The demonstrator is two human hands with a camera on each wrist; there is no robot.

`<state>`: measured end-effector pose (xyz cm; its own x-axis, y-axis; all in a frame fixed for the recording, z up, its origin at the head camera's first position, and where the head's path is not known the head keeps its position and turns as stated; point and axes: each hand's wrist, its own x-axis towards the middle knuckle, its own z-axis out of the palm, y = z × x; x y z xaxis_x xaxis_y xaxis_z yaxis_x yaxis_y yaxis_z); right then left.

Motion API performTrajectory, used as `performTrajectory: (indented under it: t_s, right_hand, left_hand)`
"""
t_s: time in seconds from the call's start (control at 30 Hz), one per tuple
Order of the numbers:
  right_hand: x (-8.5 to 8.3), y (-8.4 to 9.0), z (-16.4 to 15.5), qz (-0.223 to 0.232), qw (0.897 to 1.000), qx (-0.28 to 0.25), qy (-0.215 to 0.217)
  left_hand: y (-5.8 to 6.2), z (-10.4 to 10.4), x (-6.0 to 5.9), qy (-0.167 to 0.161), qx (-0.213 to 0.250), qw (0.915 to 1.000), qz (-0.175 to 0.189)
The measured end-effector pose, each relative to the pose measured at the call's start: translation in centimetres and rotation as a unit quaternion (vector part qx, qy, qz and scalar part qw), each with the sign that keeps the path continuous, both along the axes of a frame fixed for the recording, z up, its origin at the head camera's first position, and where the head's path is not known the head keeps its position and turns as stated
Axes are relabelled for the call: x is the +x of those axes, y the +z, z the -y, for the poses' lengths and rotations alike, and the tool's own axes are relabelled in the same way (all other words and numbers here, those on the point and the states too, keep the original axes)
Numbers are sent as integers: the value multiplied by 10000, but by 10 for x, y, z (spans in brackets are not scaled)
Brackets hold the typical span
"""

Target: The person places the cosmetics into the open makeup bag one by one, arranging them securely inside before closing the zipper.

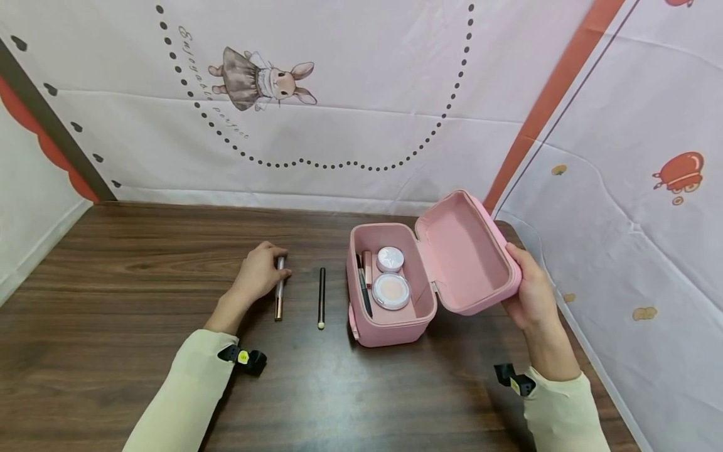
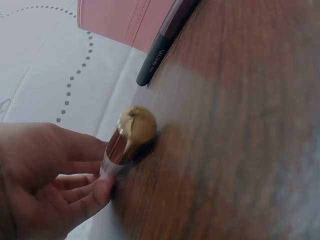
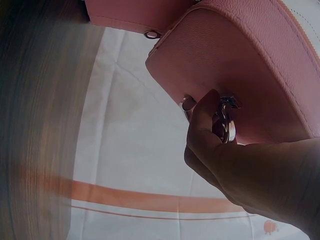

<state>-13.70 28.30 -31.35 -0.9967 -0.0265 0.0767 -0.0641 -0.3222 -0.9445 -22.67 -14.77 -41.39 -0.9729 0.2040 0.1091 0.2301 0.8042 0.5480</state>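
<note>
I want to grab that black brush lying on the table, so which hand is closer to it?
Left. The left hand pinches the rose-gold brush just beside the black brush; the right hand holds the case lid, beyond the pink case.

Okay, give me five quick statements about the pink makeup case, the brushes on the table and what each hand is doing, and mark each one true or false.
1. The pink case stands with its lid open. True.
2. The right hand rests flat on the table. False: it holds the outer edge of the lid.
3. The left hand holds the rose-gold brush, which lies on the table. True.
4. The black brush lies inside the case. False: it lies on the table between the rose-gold brush and the case.
5. The case is empty. False: it holds two round compacts and some slim sticks.
</note>
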Motion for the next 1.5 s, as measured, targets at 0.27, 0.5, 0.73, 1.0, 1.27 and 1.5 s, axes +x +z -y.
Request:
performTrajectory:
  t_s: [0.27,0.5,0.73,1.0,1.27,1.5]
  right_hand:
    - [0,0,0,-23,10000,-41,-37]
    - [0,-1,0,-8,10000,-64,-35]
    - [-1,-1,-1,-81,10000,-46,21]
    - [-1,0,-1,-44,10000,-47,71]
    - [0,2,0,-26,9999,-91,-33]
    - [0,3,1,57,9999,-127,-42]
  left_hand:
    - [2,-1,0,366,383,9985,161]
    - [4,1,0,491,1106,9908,600]
    - [12,0,4,479,1739,9796,880]
    - [26,-8,8,566,2221,9683,990]
    - [44,-18,15,366,3026,9464,1071]
    - [55,-29,20,414,3410,9351,869]
